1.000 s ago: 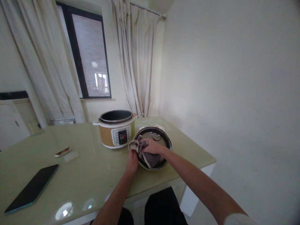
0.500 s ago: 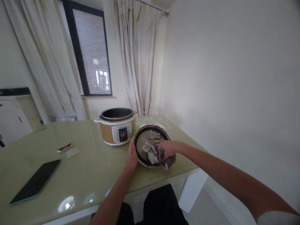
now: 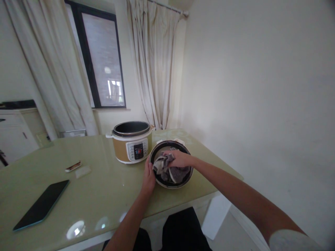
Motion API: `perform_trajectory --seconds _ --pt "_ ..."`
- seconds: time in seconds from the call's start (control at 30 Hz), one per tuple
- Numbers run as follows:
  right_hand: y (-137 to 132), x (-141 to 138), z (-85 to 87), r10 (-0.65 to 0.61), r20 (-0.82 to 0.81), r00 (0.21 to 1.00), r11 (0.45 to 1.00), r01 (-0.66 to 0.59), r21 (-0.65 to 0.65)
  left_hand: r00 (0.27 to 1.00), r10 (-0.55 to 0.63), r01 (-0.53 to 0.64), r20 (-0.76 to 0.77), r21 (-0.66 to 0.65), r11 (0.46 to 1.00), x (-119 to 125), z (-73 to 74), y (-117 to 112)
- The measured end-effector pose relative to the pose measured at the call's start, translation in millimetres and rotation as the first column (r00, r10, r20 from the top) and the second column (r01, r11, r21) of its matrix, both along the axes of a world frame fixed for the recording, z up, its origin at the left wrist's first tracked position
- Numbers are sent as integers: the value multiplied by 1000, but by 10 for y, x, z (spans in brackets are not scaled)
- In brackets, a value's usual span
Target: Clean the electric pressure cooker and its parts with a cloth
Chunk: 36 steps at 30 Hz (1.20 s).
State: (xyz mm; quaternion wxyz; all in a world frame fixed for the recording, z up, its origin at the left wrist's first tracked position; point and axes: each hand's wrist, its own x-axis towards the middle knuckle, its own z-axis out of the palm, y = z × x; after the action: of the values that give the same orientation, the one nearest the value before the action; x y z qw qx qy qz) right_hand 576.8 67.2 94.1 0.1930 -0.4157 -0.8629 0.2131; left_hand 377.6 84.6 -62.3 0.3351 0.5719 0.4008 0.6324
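A round pressure cooker lid [image 3: 186, 179] lies with its inner side up near the table's front edge. My left hand [image 3: 148, 177] grips the lid's left rim. In my right hand [image 3: 179, 159] is a bunched grey and white cloth [image 3: 163, 166], pressed against the inside of the lid. Cloth and hand cover most of the lid's metal inner face. Just left of the lid and behind it stands the gold and white electric pressure cooker [image 3: 120, 149], its top uncovered and a dark inner pot [image 3: 132, 128] inside.
On the left of the glossy green table [image 3: 104, 188] lies a dark flat tablet-like object [image 3: 43, 204]. Farther back are a small narrow object [image 3: 73, 166] and a whitish flat piece [image 3: 83, 171]. A white wall [image 3: 256, 104] rises on the right.
My right hand has moved the cloth left and up across the lid's inner face, covering more of it. My left hand stays on the rim.
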Motion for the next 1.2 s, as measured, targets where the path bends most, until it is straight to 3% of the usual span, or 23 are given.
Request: perform_trajectory --seconds 0.1,0.23,0.3,0.37,0.53,0.63,0.77,0.93,1.07,1.2 --pt "164 45 245 -201 -212 956 974 218 60 1000 18 -17 18 -25 1000 -8 -17 13" --pt "256 87 521 -396 -320 861 871 462 165 998 56 -53 37 -82 995 -1 -27 15" --pt "284 29 510 -440 -330 835 816 525 242 997 67 -64 33 -94 993 5 -23 10" --pt "319 -103 371 -456 -284 844 801 528 282 998 65 -63 22 -80 995 10 -19 5" --pt "370 -610 -221 -475 -119 872 860 489 147 999 50 -49 9 -56 997 -6 -32 29" --pt "309 -792 -430 -357 -150 922 919 376 120 997 78 -73 28 -152 986 -29 -43 58" --pt "215 -707 -462 -151 -225 963 987 159 20 996 54 -41 66 -191 981 -41 -48 64" --pt "153 -414 -494 -155 -286 946 962 79 -260 986 -27 51 163 -144 988 -41 -50 35" --pt "20 -258 -535 -52 -172 984 924 -18 -381 976 -87 94 201 -27 995 -63 -42 44" --pt "-126 -97 -402 208 59 976 923 -176 -342 995 13 -13 101 -5 1000 -55 -10 92"
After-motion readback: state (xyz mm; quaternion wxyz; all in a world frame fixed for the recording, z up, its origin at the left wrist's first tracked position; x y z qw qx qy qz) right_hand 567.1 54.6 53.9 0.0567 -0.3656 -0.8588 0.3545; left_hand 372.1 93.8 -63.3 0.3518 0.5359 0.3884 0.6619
